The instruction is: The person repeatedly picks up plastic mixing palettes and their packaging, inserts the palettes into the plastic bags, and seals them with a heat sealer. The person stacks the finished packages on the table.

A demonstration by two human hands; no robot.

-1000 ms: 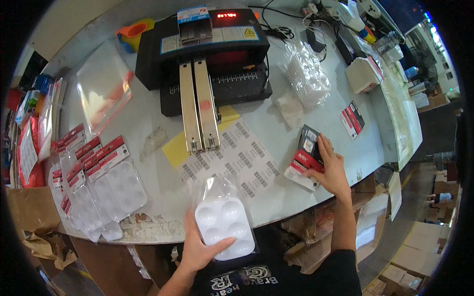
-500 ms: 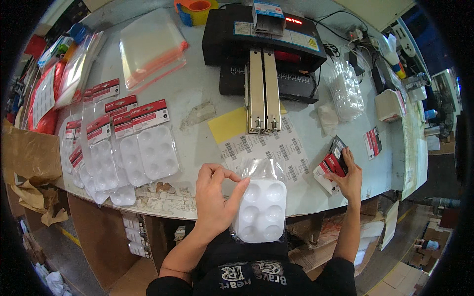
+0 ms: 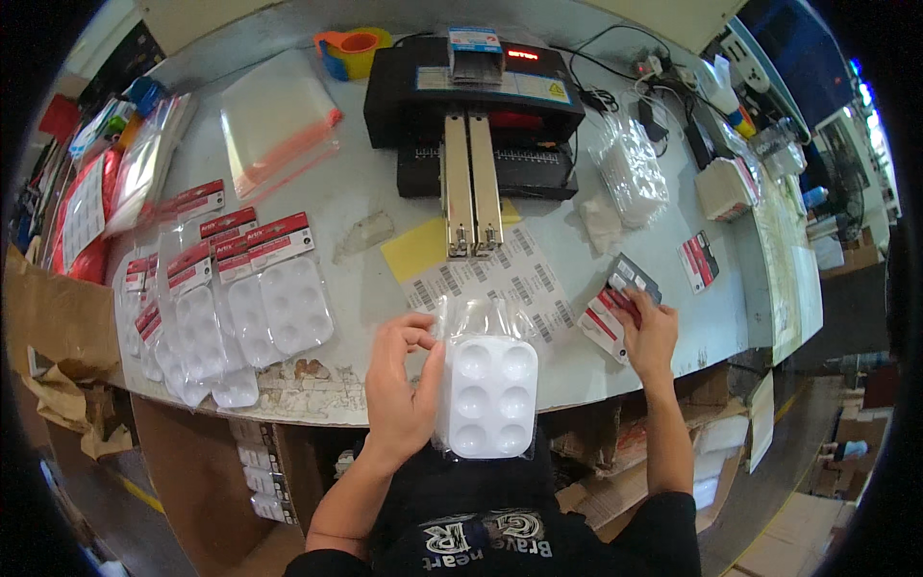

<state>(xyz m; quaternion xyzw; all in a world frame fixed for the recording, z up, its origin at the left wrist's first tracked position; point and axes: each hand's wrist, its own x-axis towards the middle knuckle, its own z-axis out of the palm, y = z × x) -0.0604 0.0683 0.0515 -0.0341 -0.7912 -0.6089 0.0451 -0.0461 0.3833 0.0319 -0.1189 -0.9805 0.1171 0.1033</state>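
A white plastic paint palette [image 3: 494,398] with six round wells lies in a clear plastic bag at the bench's front edge. My left hand [image 3: 402,389] has closed on the bag's left side, thumb against the fingers. The bag's open-looking top [image 3: 481,315] stretches away above the palette. Off to the right, my right hand [image 3: 652,338] pinches a red, white and black header card [image 3: 603,322], which rests with other cards on the bench. A separate header card [image 3: 699,262] sits farther right. Several bagged palettes [image 3: 291,306] with red headers are piled at left.
A black machine [image 3: 476,91] with two metal rails stands at the back middle, a barcode label sheet [image 3: 481,288] under its front. Clear bags [image 3: 274,125] lie back left. A wrapped clear bundle [image 3: 633,178] and a stack of cards [image 3: 726,189] are at right, near cables.
The view has shifted, so the bench items sit farther left. My right hand's fingers have drawn together over the header cards. The left hand still holds the bagged palette.
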